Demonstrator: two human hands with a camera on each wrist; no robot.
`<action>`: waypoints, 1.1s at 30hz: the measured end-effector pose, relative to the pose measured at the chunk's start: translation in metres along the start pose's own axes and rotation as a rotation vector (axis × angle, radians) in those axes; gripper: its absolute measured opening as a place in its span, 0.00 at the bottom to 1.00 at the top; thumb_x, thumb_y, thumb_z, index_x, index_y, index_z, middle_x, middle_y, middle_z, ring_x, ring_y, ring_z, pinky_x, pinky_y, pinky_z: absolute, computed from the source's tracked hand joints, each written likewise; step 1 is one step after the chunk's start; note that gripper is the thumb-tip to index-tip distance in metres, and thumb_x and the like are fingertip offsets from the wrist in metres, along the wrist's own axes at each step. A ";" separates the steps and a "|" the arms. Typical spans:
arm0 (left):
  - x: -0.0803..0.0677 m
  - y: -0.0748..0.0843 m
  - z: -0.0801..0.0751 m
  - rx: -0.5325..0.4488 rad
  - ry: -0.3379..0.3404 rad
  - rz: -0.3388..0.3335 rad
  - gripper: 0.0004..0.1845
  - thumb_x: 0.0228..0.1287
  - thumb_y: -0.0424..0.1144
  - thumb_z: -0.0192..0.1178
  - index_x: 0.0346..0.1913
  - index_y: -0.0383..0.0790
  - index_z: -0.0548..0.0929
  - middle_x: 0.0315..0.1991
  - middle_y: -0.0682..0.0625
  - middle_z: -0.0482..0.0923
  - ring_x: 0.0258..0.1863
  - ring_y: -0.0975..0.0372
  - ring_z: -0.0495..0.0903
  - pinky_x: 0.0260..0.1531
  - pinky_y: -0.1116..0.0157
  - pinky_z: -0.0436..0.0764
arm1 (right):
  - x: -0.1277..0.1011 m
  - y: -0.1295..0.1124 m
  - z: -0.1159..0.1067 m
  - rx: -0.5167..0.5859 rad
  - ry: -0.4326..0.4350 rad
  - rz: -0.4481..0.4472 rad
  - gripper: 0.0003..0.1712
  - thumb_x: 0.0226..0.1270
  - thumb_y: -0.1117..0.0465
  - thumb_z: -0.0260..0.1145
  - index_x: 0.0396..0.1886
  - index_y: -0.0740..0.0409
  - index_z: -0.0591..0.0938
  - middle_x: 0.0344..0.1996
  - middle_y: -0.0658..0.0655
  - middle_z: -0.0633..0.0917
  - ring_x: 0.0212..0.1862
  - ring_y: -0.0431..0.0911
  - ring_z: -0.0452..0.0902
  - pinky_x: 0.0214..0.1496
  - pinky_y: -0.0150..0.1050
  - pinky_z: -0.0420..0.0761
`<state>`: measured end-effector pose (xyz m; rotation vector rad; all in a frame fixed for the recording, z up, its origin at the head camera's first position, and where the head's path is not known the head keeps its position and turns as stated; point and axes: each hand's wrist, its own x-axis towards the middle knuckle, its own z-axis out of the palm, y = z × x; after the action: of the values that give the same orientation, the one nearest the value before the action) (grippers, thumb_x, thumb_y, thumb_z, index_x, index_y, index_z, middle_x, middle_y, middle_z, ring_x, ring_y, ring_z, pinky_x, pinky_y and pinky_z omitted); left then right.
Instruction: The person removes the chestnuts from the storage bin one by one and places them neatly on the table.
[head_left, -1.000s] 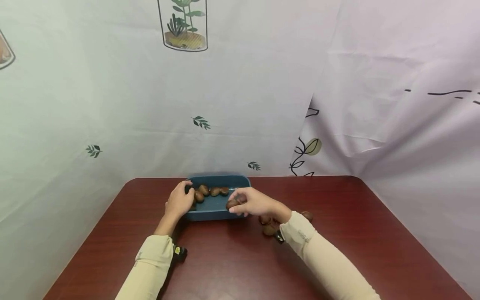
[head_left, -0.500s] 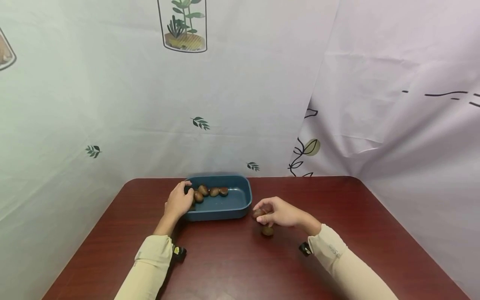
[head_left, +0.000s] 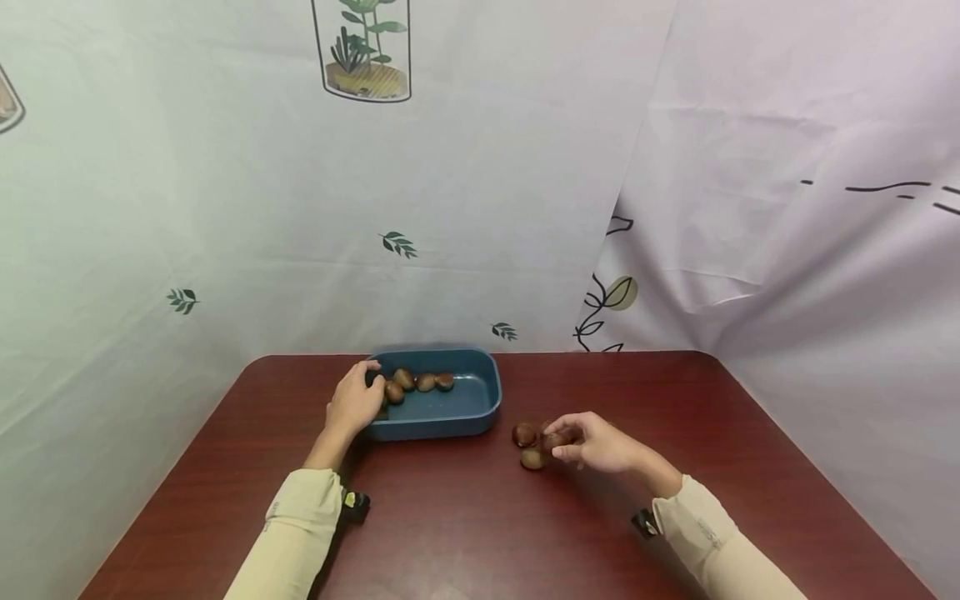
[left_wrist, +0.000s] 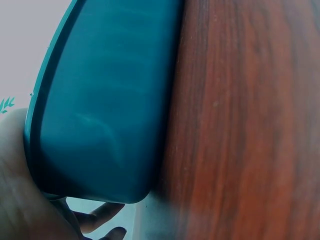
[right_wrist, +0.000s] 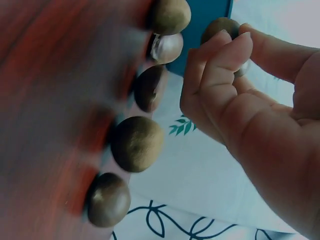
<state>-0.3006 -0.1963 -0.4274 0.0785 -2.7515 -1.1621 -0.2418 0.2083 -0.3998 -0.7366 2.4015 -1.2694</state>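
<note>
A blue plastic tub [head_left: 442, 428] stands near the far edge of the table, with several chestnuts [head_left: 403, 379] along its left and back side. My left hand [head_left: 352, 404] grips the tub's left end, the fingers over the rim; in the left wrist view the palm lies against the tub wall [left_wrist: 105, 100]. To the right of the tub, my right hand [head_left: 603, 446] pinches a brown chestnut [right_wrist: 217, 30] between thumb and fingertips, low over the table. Beside its fingertips lie a dark chestnut [head_left: 525, 434] and a paler chestnut [head_left: 532, 458]. The right wrist view shows several loose chestnuts [right_wrist: 137, 144] in a row.
The dark red wooden table [head_left: 450, 517] has rounded far corners. Behind it hangs a white printed cloth [head_left: 487, 208], close to the tub's back wall. Each wrist wears a small black camera [head_left: 645, 522].
My right hand has moved from over the tub to the right and nearer, down beside the loose chestnuts, a chestnut still at its fingertips. My left hand has stayed on the tub.
</note>
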 end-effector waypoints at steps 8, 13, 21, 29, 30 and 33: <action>0.002 0.000 0.000 0.008 0.001 -0.002 0.24 0.75 0.46 0.42 0.70 0.44 0.68 0.74 0.43 0.61 0.69 0.42 0.63 0.56 0.32 0.59 | -0.011 0.011 0.005 -0.024 0.052 0.040 0.15 0.66 0.68 0.67 0.48 0.74 0.80 0.24 0.59 0.83 0.27 0.46 0.79 0.26 0.41 0.82; 0.002 -0.002 0.001 0.013 0.001 -0.004 0.24 0.76 0.46 0.42 0.70 0.45 0.68 0.74 0.43 0.61 0.68 0.41 0.63 0.56 0.32 0.59 | -0.013 0.015 0.011 -0.041 0.092 0.070 0.11 0.65 0.68 0.68 0.43 0.73 0.80 0.22 0.56 0.81 0.25 0.45 0.79 0.24 0.38 0.82; 0.002 -0.001 0.002 0.013 0.008 0.003 0.24 0.75 0.46 0.42 0.70 0.44 0.68 0.73 0.43 0.61 0.68 0.42 0.64 0.56 0.33 0.60 | -0.012 0.014 0.018 -0.086 0.157 0.122 0.12 0.63 0.67 0.70 0.35 0.70 0.76 0.18 0.54 0.78 0.20 0.45 0.78 0.23 0.39 0.81; 0.002 -0.001 0.002 0.011 0.011 0.010 0.24 0.75 0.46 0.43 0.70 0.45 0.69 0.73 0.43 0.62 0.68 0.42 0.64 0.56 0.34 0.62 | -0.012 0.013 0.022 -0.112 0.206 0.162 0.10 0.64 0.65 0.70 0.34 0.68 0.78 0.18 0.55 0.79 0.20 0.44 0.77 0.23 0.39 0.81; 0.002 -0.001 0.002 0.013 0.012 0.009 0.24 0.75 0.46 0.43 0.70 0.45 0.69 0.73 0.43 0.62 0.68 0.42 0.64 0.56 0.34 0.62 | -0.012 0.013 0.022 -0.117 0.212 0.161 0.10 0.65 0.65 0.70 0.34 0.68 0.79 0.18 0.55 0.79 0.20 0.44 0.77 0.23 0.39 0.81; 0.002 -0.001 0.002 0.017 0.010 0.004 0.24 0.75 0.46 0.42 0.70 0.45 0.68 0.74 0.43 0.61 0.68 0.42 0.64 0.56 0.33 0.62 | -0.011 0.013 0.024 -0.134 0.236 0.157 0.10 0.65 0.65 0.70 0.37 0.70 0.79 0.18 0.54 0.80 0.21 0.44 0.78 0.23 0.37 0.80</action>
<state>-0.3029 -0.1960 -0.4296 0.0800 -2.7521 -1.1343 -0.2247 0.2044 -0.4232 -0.4420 2.6946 -1.2000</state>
